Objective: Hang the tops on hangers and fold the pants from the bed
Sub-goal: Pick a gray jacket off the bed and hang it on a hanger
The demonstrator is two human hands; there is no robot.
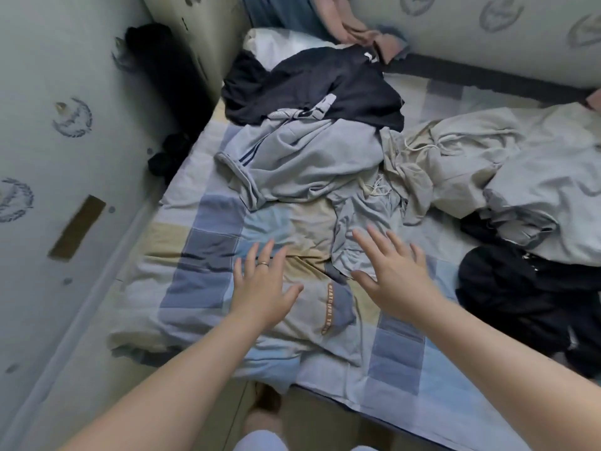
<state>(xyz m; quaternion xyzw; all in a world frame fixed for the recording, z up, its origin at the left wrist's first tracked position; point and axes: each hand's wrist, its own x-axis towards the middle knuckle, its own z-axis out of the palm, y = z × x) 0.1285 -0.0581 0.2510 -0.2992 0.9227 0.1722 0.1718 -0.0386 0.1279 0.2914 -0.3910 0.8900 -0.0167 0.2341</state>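
Task barely begun. Left hand (pixel 263 284) and right hand (pixel 395 278) hover with fingers spread, empty. Grey garment (pixel 302 161), navy top (pixel 312 83) and beige pants (pixel 455 157), apparently, lie heaped, unfolded, on the bed (pixel 208 242); no hangers visible.

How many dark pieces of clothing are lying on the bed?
2: a navy top at the back by the pillow, and a black heap at the right edge, which may hide more.
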